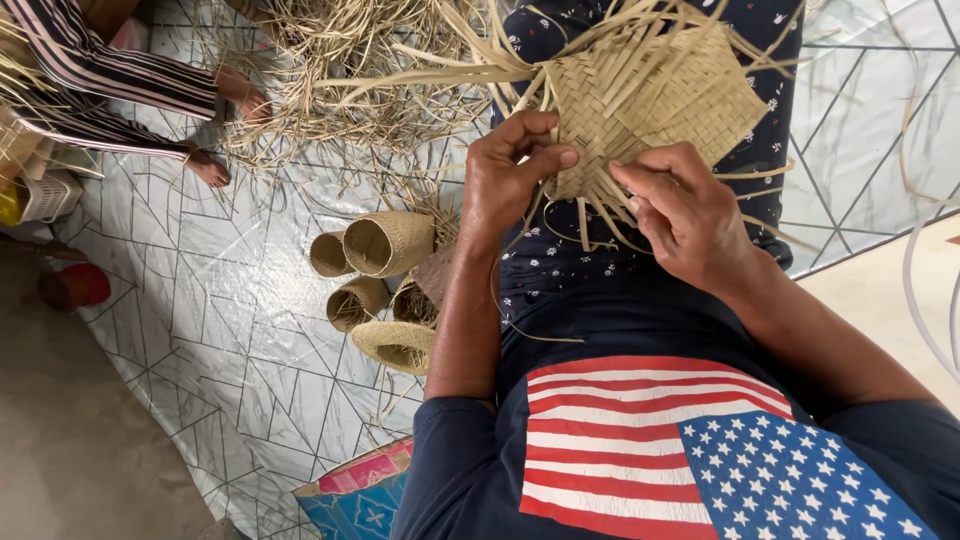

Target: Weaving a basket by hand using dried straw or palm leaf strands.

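The left hand [505,180] is pinching the edge of a half-woven straw mat [650,95]. The right hand [685,215] is gripping its loose strips [600,215], near small woven baskets [385,245].

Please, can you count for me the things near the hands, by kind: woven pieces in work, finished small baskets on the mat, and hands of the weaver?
Woven mat piece in work: 1
Finished small baskets on the floor sheet: 5
Weaver's hands, left hand and right hand: 2
Total: 8
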